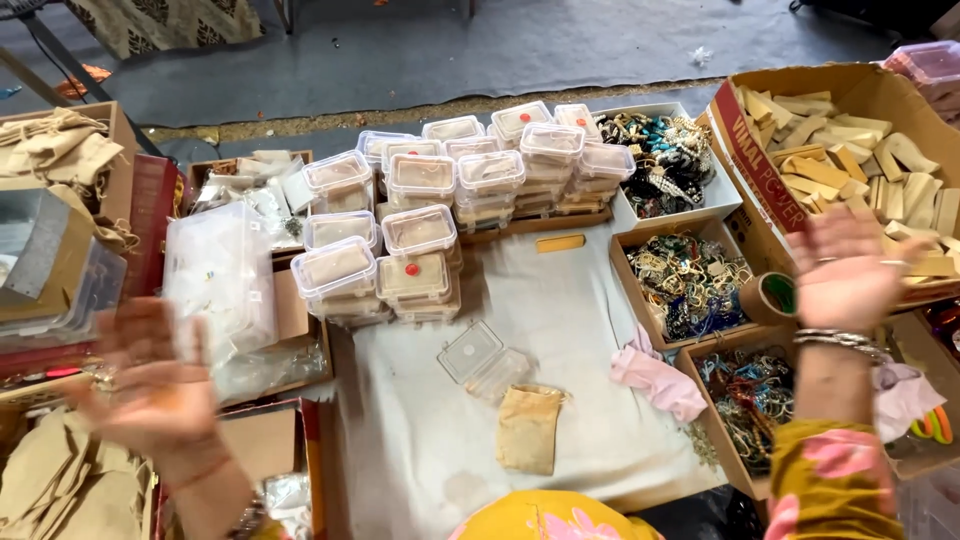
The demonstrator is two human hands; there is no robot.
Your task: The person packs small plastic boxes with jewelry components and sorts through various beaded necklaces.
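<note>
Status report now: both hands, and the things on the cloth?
Left hand and right hand raised, open, empty. Open clear box and tan pouch lie untouched on white cloth. Nothing between.

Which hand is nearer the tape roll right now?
Right. The right hand is raised just right of the tape roll, nearly touching it; the left hand is far across the cloth, at the left edge.

A pouch lies at lower centre on the cloth, an open box just above it. Stacked boxes fill upper centre; jewellery trays sit right.
</note>
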